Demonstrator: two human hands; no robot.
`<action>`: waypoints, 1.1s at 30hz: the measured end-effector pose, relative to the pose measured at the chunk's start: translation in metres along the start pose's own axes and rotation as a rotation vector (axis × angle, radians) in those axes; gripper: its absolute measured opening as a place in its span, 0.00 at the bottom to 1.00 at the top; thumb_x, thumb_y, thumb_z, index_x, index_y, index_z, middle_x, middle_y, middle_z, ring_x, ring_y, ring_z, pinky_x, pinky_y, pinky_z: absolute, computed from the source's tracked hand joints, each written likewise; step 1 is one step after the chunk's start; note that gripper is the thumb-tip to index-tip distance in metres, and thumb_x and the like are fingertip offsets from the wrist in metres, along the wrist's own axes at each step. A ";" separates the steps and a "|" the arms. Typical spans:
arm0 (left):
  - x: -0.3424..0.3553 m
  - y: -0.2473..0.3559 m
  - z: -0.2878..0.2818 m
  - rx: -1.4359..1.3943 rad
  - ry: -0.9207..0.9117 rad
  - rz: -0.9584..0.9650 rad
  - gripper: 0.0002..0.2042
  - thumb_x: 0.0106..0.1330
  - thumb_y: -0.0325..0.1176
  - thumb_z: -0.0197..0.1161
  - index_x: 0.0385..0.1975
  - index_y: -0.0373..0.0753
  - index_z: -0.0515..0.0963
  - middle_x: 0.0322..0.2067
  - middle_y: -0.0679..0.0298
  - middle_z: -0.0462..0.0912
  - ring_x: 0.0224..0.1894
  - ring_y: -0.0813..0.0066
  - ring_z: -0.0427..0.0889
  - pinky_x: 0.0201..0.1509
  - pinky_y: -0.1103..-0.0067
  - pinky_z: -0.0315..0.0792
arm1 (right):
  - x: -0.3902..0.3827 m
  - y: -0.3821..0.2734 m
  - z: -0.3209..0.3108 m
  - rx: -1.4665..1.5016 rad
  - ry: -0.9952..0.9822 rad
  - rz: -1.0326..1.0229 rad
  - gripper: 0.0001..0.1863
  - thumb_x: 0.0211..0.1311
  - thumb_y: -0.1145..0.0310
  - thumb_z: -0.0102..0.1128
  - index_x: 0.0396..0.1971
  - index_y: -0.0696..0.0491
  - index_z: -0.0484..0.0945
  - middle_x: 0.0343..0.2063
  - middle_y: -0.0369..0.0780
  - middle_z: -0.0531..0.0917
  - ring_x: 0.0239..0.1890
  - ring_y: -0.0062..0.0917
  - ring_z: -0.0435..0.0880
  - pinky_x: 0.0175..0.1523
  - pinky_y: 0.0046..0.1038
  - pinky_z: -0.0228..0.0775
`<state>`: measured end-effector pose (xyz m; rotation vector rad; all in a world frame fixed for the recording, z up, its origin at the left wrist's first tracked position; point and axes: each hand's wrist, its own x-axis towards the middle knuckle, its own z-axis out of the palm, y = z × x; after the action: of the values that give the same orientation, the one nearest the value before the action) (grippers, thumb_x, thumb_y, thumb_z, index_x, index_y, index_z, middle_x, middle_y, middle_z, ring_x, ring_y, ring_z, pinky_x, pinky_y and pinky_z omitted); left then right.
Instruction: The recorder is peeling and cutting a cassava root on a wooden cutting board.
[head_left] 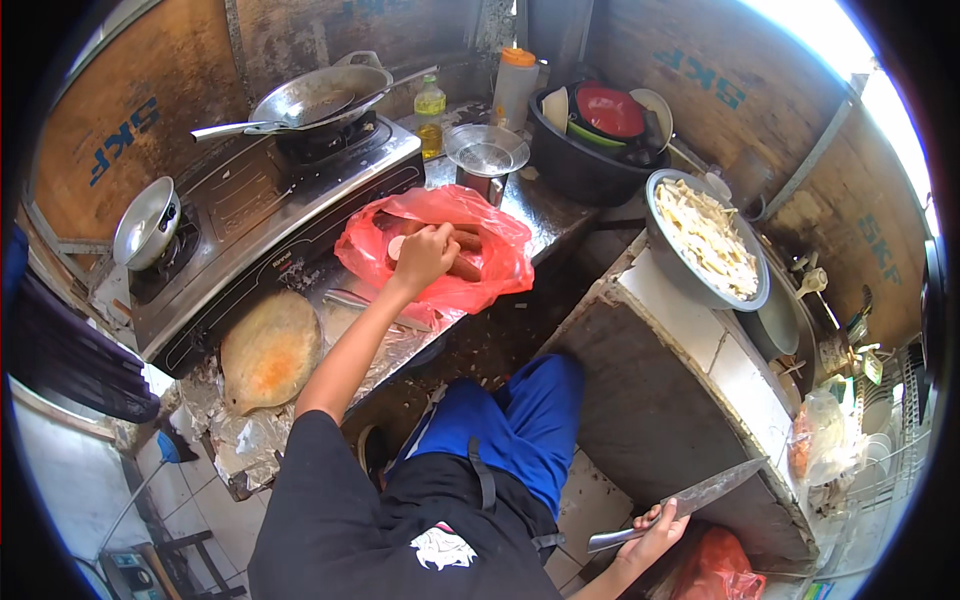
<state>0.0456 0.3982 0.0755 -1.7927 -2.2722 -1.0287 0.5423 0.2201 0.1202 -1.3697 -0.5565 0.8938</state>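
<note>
My left hand (425, 255) is closed on a sausage (466, 268) inside the red bag (440, 250), frame centre; right hand (655, 535) grips a knife (690, 500) low right. I judge the loose bag could drag off the worktop (540, 215).

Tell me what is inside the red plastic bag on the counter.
In the red bag, brown sausages show at the opening, and the left hand reaches in on top of them. The plastic and the hand hide how many there are and anything below.
</note>
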 end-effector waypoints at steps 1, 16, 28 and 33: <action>0.001 0.001 -0.003 0.027 -0.030 0.116 0.09 0.60 0.36 0.57 0.34 0.38 0.77 0.35 0.55 0.82 0.36 0.54 0.82 0.43 0.62 0.75 | -0.002 -0.001 -0.003 -0.012 -0.029 -0.016 0.08 0.69 0.69 0.49 0.45 0.52 0.68 0.17 0.30 0.65 0.15 0.09 0.61 0.17 0.13 0.54; 0.014 -0.007 -0.029 0.188 -0.322 0.434 0.20 0.48 0.39 0.70 0.43 0.46 0.78 0.46 0.67 0.78 0.53 0.63 0.75 0.55 0.62 0.66 | -0.018 -0.002 0.001 0.018 0.034 0.005 0.06 0.70 0.70 0.49 0.43 0.52 0.67 0.19 0.31 0.66 0.16 0.09 0.63 0.18 0.13 0.56; -0.200 -0.074 -0.188 0.176 0.052 -0.156 0.23 0.56 0.45 0.68 0.45 0.35 0.78 0.39 0.57 0.78 0.44 0.57 0.76 0.50 0.68 0.70 | -0.072 0.026 0.130 -0.455 -1.014 0.106 0.13 0.70 0.68 0.49 0.50 0.52 0.63 0.17 0.32 0.69 0.12 0.12 0.66 0.15 0.16 0.59; -0.257 -0.115 -0.172 0.310 0.073 -0.211 0.24 0.59 0.48 0.65 0.46 0.33 0.79 0.40 0.55 0.76 0.44 0.56 0.75 0.51 0.68 0.70 | -0.146 0.085 0.231 -0.566 -1.610 -0.354 0.13 0.65 0.72 0.51 0.45 0.59 0.62 0.19 0.52 0.76 0.21 0.41 0.78 0.26 0.41 0.66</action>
<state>-0.0332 0.0795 0.0426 -1.3985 -2.4522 -0.7016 0.2576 0.2363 0.0954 -0.6679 -2.3142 1.4822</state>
